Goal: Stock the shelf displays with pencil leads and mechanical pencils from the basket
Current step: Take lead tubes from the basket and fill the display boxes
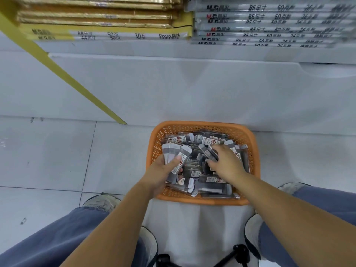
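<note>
- The lead packs (210,179) lie heaped in the orange basket (202,125), which sits on the floor (57,151) just on the near side of the white shelf (173,54) base.
- They look light, flat and stiff. The thin plastic sleeves are probably slick against each other, so a loose stack could slide apart, and the leads inside are likely brittle.
- Best hold, I judge: pinch across the flat faces near the middle, edges squared.
- The left hand (163,170) grips a fanned stack (173,151) of several packs, thumb on top, over the basket's left side.
- The right hand (225,160) reaches into the heap, palm down, fingers curled round a couple of dark packs (209,152) — arm stretched forward.
</note>
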Available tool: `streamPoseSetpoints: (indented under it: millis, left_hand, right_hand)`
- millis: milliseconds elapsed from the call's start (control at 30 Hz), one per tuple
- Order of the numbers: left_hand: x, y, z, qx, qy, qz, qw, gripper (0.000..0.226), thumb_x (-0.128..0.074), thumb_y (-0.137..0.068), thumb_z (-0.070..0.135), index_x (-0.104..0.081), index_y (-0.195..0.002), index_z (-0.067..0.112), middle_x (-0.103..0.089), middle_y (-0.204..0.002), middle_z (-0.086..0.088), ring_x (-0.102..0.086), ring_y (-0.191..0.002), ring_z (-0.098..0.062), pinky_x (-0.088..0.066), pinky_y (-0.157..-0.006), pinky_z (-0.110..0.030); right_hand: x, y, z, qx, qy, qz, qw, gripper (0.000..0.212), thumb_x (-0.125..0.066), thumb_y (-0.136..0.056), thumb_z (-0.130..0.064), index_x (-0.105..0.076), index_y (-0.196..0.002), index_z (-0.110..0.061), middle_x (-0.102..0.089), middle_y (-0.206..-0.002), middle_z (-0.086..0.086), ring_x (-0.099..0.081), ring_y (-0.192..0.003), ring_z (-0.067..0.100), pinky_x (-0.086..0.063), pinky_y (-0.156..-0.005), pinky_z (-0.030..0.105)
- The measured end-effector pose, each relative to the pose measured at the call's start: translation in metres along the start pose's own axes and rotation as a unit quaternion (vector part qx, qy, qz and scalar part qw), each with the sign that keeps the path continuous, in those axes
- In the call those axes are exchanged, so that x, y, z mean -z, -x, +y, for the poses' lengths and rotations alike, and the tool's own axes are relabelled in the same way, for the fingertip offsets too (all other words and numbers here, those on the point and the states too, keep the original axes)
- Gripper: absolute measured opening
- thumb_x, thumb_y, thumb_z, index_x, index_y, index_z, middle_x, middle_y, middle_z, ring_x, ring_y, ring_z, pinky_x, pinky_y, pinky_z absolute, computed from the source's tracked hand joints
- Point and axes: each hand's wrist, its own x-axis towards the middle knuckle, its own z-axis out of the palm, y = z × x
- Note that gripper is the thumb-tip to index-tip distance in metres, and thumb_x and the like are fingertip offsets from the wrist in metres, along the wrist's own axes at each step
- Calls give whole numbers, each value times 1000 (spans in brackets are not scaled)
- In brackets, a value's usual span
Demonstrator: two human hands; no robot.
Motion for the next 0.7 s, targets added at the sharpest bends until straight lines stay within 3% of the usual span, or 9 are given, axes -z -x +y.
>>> streamPoseSetpoints:
  millis: [67, 167, 267, 367, 467, 533, 700]
  left_hand:
    - [-2, 0, 1, -8, -9, -6, 1000, 37, -70, -93, 19, -60, -129, 18, -73, -118, -11, -70, -111, -31, -58, -93, -50]
    - [-8, 9, 6, -23, -16, 11, 1000, 27, -71, -92, 18, -68, -119, 18, -75, -113, -12, -70, -109, -33, -57, -93, -50]
    - [-19, 25, 23, -40, 12, 4, 999, 19, -74, -90, 22, -75, -109, 20, -75, -109, -14, -73, -99, -31, -58, -90, -48]
    - [-33, 47, 53, -80, 69, -39, 994, 16, -76, -88, 23, -77, -102, 29, -73, -117, -12, -69, -105, -31, -54, -95, -54]
    - [-45, 76, 86, -110, 75, -86, 987, 44, -82, -83, 34, -62, -120, 23, -71, -122, -16, -62, -115, -52, -46, -98, -70]
    - [-50, 99, 107, -129, 65, -130, 981, 58, -81, -82, 40, -53, -129, 21, -70, -124, -18, -61, -115, -53, -52, -92, -65]
    - [-62, 165, 159, -226, -6, -136, 965, 52, -70, -85, 45, -52, -130, 27, -74, -120, -7, -72, -106, -33, -62, -79, -45]
  right_hand:
    - [7, 5, 1, -1, -13, -18, 1000, 38, -59, -92, -14, -55, -130, -14, -60, -122, 8, -59, -101, 22, -45, -82, 30]
    - [22, 17, -5, -23, -104, -8, 994, 33, -58, -95, -20, -55, -128, -22, -62, -118, -1, -59, -101, 15, -46, -82, 27]
    - [45, 30, -30, -35, -278, 10, 960, 31, -61, -93, -19, -53, -117, -38, -60, -110, -18, -57, -91, -2, -45, -70, 19]
    - [71, 46, -63, 12, -382, 40, 923, 24, -68, -89, -20, -62, -105, -38, -69, -103, -19, -65, -88, -4, -47, -71, 15]
    - [99, 70, -96, 71, -425, 48, 901, 19, -68, -90, -19, -64, -100, -34, -73, -94, -18, -68, -81, 0, -49, -63, 11]
    - [121, 88, -116, 103, -437, 47, 892, 19, -65, -91, -13, -64, -104, -26, -74, -92, -9, -69, -83, 9, -54, -66, 18]
    - [182, 132, -156, 213, -366, 98, 901, 17, -67, -90, -17, -62, -105, -21, -64, -95, 2, -61, -78, 9, -46, -62, 12]
